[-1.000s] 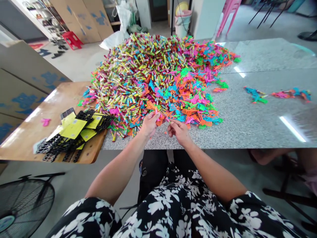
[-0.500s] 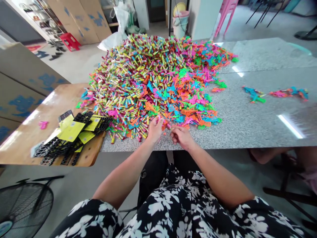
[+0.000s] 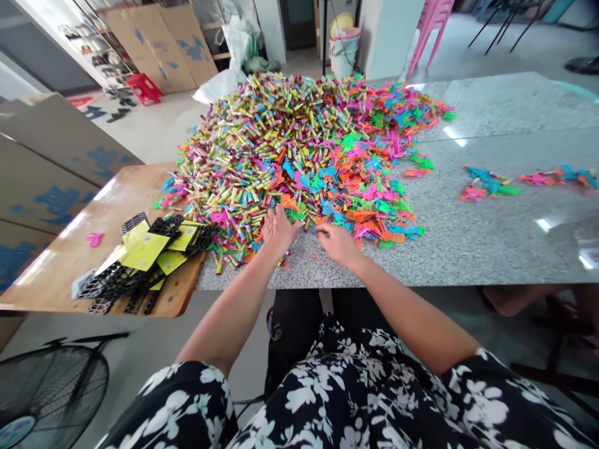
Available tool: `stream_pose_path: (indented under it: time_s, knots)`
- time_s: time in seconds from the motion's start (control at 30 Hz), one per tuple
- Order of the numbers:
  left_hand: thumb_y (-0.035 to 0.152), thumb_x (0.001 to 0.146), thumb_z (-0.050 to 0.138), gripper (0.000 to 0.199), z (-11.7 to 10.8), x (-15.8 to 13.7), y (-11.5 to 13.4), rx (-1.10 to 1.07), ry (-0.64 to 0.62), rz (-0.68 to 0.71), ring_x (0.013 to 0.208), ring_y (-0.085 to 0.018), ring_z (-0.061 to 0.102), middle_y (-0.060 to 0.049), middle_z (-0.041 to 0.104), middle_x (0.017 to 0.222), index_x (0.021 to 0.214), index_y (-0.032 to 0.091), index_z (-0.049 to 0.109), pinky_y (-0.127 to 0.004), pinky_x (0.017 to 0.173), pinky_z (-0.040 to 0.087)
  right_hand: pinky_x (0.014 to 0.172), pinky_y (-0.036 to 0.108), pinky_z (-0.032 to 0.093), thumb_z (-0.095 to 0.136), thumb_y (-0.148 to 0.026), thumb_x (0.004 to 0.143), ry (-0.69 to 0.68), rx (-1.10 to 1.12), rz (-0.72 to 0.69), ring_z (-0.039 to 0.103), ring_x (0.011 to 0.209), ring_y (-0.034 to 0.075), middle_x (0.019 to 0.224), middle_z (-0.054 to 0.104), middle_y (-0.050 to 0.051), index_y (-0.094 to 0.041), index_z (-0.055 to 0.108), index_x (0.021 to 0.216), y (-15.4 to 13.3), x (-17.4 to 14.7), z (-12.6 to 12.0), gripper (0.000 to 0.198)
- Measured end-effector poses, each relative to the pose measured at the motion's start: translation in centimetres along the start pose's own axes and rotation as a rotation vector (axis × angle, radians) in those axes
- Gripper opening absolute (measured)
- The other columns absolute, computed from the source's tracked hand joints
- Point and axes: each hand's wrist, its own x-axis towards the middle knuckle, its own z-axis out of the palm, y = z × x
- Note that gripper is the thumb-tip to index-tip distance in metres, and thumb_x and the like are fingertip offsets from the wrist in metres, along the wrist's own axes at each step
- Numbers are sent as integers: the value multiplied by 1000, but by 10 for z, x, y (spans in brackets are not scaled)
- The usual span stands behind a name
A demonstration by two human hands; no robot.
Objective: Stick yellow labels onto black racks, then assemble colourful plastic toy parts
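Note:
A large heap of small wrapped tubes (image 3: 248, 143), mostly yellow and dark red, covers the middle of the grey speckled table. At its right side lie many plastic toy pieces (image 3: 374, 187) in orange, pink, blue and green, several shaped like little guns. My left hand (image 3: 279, 231) is at the heap's front edge, thumb stretched away from the fingers, touching the tubes. My right hand (image 3: 340, 246) is just right of it, fingers curled beside orange pieces; whatever they hold is hidden.
Black plastic racks with yellow cards (image 3: 145, 249) are stacked on the wooden table (image 3: 110, 206) at left, near a pink piece (image 3: 95, 239). Several toys (image 3: 489, 182) lie apart at right. A fan (image 3: 51, 393) stands below left. Another person's leg shows at the right.
My hands have separated, and the pink piece between them is gone. My left hand has moved left onto the heap. A pink piece now lies beside the blue and green toys at right.

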Motion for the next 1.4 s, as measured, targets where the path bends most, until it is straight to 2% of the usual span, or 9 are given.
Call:
stream_pose_path:
  time_s: [0.17, 0.3, 0.57, 0.7, 0.87, 0.97, 1.07, 1.23, 1.4]
  knots:
    - [24, 80, 76, 79, -11, 27, 3, 235, -135, 297, 160, -56, 19, -20, 29, 176, 156, 23, 55, -72, 125, 19, 91, 48, 61, 40, -11, 104, -190, -775, -94, 74, 109, 33, 150, 58, 23, -15, 65, 137, -22, 37, 46, 41]
    - [28, 79, 78, 89, -19, 58, -14, 411, -302, 534, 165, -49, 13, -16, 28, 179, 163, 24, 49, -70, 130, 0, 85, 49, 61, 36, -13, 107, -230, -898, -118, 74, 106, 34, 152, 53, 26, -14, 61, 141, -23, 52, 46, 42]
    - [24, 86, 66, 67, -16, 76, -16, 296, -312, 694, 155, -40, 40, -15, 55, 163, 153, 23, 60, -62, 133, 4, 86, 45, 59, 33, -12, 107, -391, -929, -286, 73, 106, 32, 135, 65, 24, -12, 60, 141, -22, 42, 39, 43]
    - [20, 88, 63, 51, -27, 78, -10, 117, -230, 622, 138, -37, 58, -14, 74, 131, 138, 25, 70, -60, 133, 11, 87, 43, 59, 40, -14, 106, -357, -841, -287, 72, 104, 30, 139, 64, 23, -13, 65, 134, -12, 37, 34, 38]
    - [33, 83, 80, 43, -38, 48, -3, -574, 5, 178, 124, -34, 68, -11, 76, 124, 124, 23, 71, -55, 122, 42, 89, 38, 58, 60, -29, 99, 80, -172, -162, 68, 97, 23, 116, 70, 10, -19, 70, 115, 0, 31, 20, 21]
    - [36, 78, 84, 40, -37, 16, 2, -1096, -190, -162, 101, -28, 77, -7, 79, 109, 113, 22, 69, -51, 103, 60, 62, 31, 54, 66, -43, 94, 211, 370, 28, 57, 64, 17, 75, 59, -2, -23, 64, 99, -3, 20, 14, 20]
    - [31, 73, 89, 37, -32, -14, 9, -1354, -363, -338, 87, -23, 78, -4, 80, 95, 103, 20, 69, -45, 92, 65, 46, 27, 44, 68, -48, 90, 163, 730, 101, 46, 49, 13, 64, 51, -7, -26, 58, 93, -9, 5, 12, 25]
    - [32, 72, 93, 41, -27, -42, 25, -1396, -456, -333, 82, -20, 77, -4, 80, 95, 104, 18, 71, -41, 85, 67, 48, 25, 50, 76, -46, 80, 164, 863, 106, 58, 56, 12, 84, 71, -2, -25, 57, 102, -15, -4, 13, 35]
    - [35, 68, 98, 49, -25, -49, 35, -1342, -424, -296, 81, -19, 76, -4, 80, 100, 105, 19, 70, -38, 79, 66, 45, 24, 44, 76, -45, 83, 173, 672, 85, 51, 48, 11, 65, 59, -7, -24, 62, 98, -9, -4, 6, 29]
